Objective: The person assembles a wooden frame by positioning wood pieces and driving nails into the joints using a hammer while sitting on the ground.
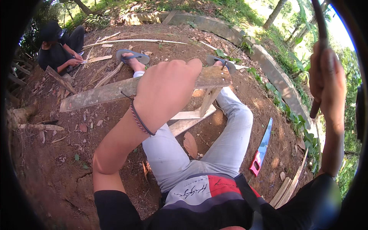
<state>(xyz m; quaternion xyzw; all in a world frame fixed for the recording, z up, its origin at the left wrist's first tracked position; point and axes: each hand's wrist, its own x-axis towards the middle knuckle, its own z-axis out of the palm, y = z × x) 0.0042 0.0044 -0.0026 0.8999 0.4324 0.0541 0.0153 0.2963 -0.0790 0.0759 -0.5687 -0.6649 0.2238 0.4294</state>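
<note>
A weathered plank (101,94) lies across in front of me, above my knees. My left hand (166,90) is closed around its right part. At the plank's right end (214,78), what looks like a nail stands up near the edge. A short wooden piece (209,101) runs down from under that end to pale slats (193,118) between my legs. Raised high at the right, my right hand (327,82) is wrapped around a long dark tool handle (321,27); its upper end runs out of view, so its head is hidden.
A handsaw (262,145) with a red handle lies on the soil by my right leg. Wood strips (289,188) lie at the lower right. Another person (57,50) sits at the far left, holding a strip. A low concrete kerb (264,63) curves behind.
</note>
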